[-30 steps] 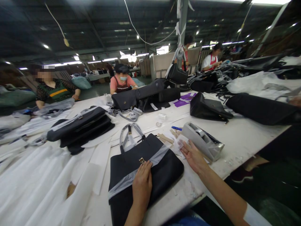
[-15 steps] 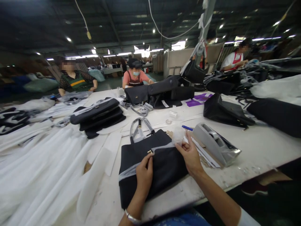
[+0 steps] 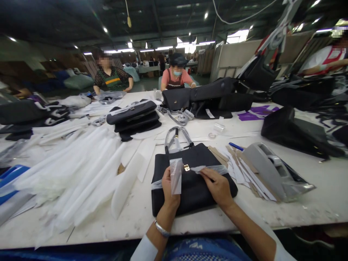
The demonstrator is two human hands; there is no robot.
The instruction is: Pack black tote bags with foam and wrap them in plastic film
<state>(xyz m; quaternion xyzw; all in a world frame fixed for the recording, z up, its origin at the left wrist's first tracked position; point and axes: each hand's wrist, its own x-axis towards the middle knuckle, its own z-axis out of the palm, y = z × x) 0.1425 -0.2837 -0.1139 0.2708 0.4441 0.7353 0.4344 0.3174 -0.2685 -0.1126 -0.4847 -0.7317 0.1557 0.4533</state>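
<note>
A black handbag (image 3: 195,199) lies on the white table in front of me, its wrapped handles (image 3: 166,139) pointing away. Near its middle is a gold clasp (image 3: 186,167). My left hand (image 3: 170,186), a silver bangle on its wrist, is closed on a translucent strip (image 3: 176,175) left of the clasp. Right of the clasp, the fingers of my right hand (image 3: 217,183) pinch the end of a clear wrap band (image 3: 217,169) that runs across the bag.
A grey tape dispenser (image 3: 268,166) and paper strips (image 3: 236,166) lie at the right. White sheets (image 3: 73,174) cover the left. Stacked black bags (image 3: 136,117) stand behind. Two people sit across the table; another is at the far right.
The view has swung left. My left hand has come away from the clasp and now holds up a strip. My right hand has lowered onto the bag's band.
</note>
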